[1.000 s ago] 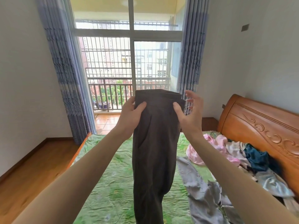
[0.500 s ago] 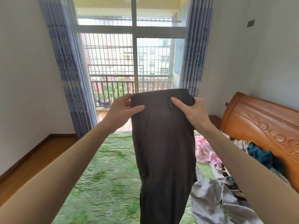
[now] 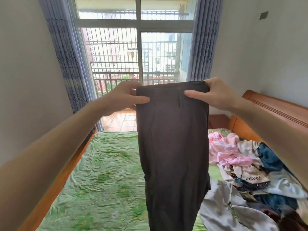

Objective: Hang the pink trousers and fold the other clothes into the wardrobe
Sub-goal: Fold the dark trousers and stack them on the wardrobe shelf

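Dark trousers (image 3: 173,139), waistband pinched tight in left hand (image 3: 124,97) and right hand (image 3: 215,94) fingers.

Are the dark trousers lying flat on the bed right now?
No, both hands, left hand and right hand, hold the dark trousers up by the waistband above the bed.

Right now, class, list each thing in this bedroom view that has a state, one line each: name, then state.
dark trousers: held up by the waistband, hanging straight
left hand: gripping the waistband's left corner
right hand: gripping the waistband's right corner
pink garment: crumpled on the bed
clothes pile: unfolded, heaped
green bedsheet: wrinkled
curtains: drawn open
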`<state>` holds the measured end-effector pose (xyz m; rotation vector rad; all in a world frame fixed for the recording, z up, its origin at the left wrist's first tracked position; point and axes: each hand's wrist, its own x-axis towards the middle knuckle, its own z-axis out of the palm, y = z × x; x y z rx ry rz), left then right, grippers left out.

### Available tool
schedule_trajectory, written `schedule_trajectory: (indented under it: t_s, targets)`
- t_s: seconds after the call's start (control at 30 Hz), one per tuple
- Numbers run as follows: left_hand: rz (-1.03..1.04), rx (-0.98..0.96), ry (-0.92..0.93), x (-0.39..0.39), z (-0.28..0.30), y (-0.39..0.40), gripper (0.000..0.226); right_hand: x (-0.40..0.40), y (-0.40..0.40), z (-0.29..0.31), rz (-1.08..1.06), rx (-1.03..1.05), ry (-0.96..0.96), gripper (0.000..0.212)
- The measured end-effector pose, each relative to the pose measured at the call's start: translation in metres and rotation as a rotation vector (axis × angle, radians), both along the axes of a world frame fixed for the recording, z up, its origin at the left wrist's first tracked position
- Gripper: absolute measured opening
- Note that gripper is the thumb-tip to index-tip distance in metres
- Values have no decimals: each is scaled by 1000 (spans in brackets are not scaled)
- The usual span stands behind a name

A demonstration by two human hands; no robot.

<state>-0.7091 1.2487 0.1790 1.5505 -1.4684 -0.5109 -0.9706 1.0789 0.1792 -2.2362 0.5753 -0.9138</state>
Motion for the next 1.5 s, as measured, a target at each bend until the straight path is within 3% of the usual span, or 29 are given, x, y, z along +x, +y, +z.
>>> schedule_trajectory:
  t_s: [0.1, 0.2, 0.3, 0.4, 0.5, 0.57, 0.7, 0.77, 0.93, 1.07, 1.23, 1.37, 1.5]
  targets:
    - [-23, 138, -139, -1, 17, -3, 26, -7, -1, 21, 81, 28, 232, 26]
    - [-156, 451, -255, -6, 31, -4, 32, -13, 8, 40, 214, 172, 636, 32]
    - [-436, 795, -286, -11, 30, -8, 29, -11, 20, 37, 410, 318, 1022, 39]
    - [-568, 948, -302, -7, 17, -22, 32, 4, 21, 14, 558, 417, 1162, 43]
    - [-403, 961, -406, 14, -1, -49, 28, 32, -7, -6, 431, 390, 1082, 43]
    - [-189, 884, -474, 36, -12, -77, 26, 58, -33, -17, 255, 236, 965, 36]
    - [160, 528, -661, 85, -21, -136, 25, 116, -85, -28, -54, -320, 788, 26]
    - [299, 307, -796, 100, -11, -157, 28, 137, -104, -18, -152, -429, 666, 25]
    - [544, -61, -819, 118, 28, -185, 26, 163, -135, 19, -344, -715, 379, 19]
    - [587, -187, -859, 121, 48, -187, 19, 160, -142, 32, -445, -835, 260, 22]
    - [501, -126, -937, 108, 36, -167, 17, 144, -124, 12, -405, -861, 312, 23]
    - [371, 21, -980, 90, -20, -139, 15, 123, -103, -46, -303, -831, 370, 17]
    - [207, 184, -918, 73, -119, -103, 14, 100, -76, -149, -195, -770, 481, 10]
